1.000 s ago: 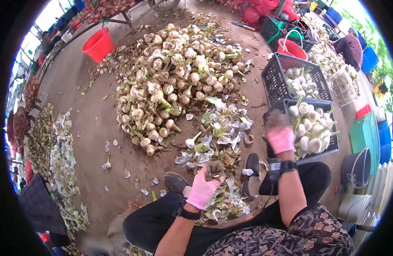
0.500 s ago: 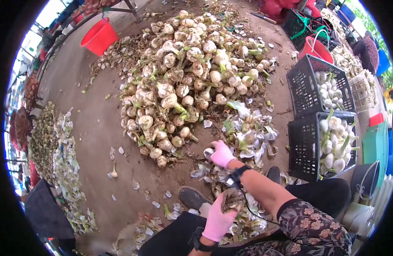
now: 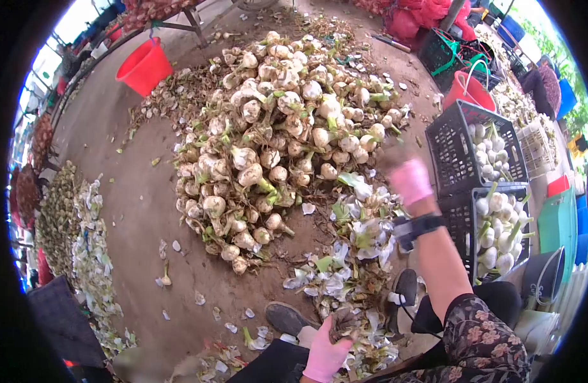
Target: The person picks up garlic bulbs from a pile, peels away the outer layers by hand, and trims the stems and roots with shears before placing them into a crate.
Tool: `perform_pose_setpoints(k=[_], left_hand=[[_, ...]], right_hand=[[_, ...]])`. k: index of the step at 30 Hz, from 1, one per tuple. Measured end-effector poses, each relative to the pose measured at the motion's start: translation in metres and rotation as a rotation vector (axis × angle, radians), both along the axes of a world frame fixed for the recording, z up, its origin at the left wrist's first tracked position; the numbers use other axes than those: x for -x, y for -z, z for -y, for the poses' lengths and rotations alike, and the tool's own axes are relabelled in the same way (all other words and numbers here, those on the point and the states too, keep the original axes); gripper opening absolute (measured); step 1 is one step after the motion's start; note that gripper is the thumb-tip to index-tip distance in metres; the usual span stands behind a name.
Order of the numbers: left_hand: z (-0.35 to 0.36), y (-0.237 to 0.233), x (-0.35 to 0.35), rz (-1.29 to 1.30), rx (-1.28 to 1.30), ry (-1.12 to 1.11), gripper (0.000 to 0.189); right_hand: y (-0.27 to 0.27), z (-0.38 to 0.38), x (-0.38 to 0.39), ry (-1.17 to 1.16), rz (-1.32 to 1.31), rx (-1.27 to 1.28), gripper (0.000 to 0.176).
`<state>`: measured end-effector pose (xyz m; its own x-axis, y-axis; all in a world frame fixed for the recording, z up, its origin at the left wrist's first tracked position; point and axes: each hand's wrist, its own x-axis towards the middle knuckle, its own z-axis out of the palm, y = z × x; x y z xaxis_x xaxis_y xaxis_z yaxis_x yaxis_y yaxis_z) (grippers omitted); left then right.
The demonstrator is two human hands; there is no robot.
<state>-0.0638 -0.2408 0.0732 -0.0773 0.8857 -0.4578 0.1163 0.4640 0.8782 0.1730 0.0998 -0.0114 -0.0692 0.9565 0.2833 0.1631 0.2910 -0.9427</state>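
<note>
My left hand (image 3: 326, 357), in a pink glove, is low in the head view. Its fingers are closed round a garlic bulb (image 3: 343, 323) that shows a brown, rooty side. My right hand (image 3: 411, 182), gloved in pink too, reaches out between the garlic heap and the black crates. Motion smears its fingers, so I cannot make out what they hold, if anything. The big heap of untrimmed garlic (image 3: 268, 147) lies ahead on the ground. Peeled-off husks and leaves (image 3: 364, 236) are scattered between that heap and my feet.
Two black crates of cleaned garlic, a far one (image 3: 457, 150) and a near one (image 3: 457, 223), stand at the right. Behind them is a red bucket (image 3: 466, 92). Another red bucket (image 3: 145, 67) sits back left. A knife-like tool (image 3: 391, 43) lies beyond the heap. My shoe (image 3: 287, 314) is close to husks.
My right hand has swung up and to the right, away from the husks near the heap, where it had a small whitish thing at its fingertips. The left hand still holds the bulb, slightly lower.
</note>
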Motion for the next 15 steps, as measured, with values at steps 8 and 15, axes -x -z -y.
perform_pose_setpoints(k=[8,15], left_hand=[[-0.01,-0.004,0.006,-0.012,-0.002,-0.063,0.047],[-0.017,-0.029,0.01,0.05,0.057,-0.062,0.044]], right_hand=[[0.03,-0.009,0.242,-0.199,0.896,0.292,0.053],[0.019,-0.007,0.231,-0.362,1.137,0.306,0.047]])
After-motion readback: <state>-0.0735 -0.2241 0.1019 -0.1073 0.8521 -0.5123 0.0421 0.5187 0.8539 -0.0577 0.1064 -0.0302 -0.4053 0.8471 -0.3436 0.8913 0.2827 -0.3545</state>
